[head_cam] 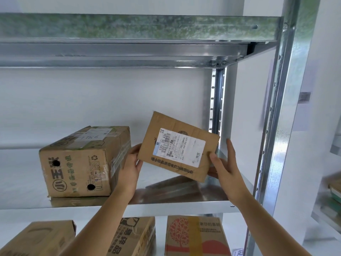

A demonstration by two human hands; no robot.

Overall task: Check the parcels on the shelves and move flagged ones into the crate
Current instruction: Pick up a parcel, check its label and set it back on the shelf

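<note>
A flat brown cardboard parcel [177, 146] with a white shipping label facing me is held up, tilted, above the middle metal shelf [166, 205]. My left hand [131, 169] grips its lower left edge, thumb on the front. My right hand [224, 167] grips its lower right corner, thumb on the front and fingers behind. A larger printed carton [83, 161] with a handwritten number on a top label rests on the same shelf to the left. No crate is in view.
Three more cartons stand on the shelf below: a plain one [36, 237], a black-printed one [134, 235] and a red-tree one [195, 235]. A galvanised upright post [275, 126] bounds the shelf on the right. Another rack with items [334, 189] shows at the far right.
</note>
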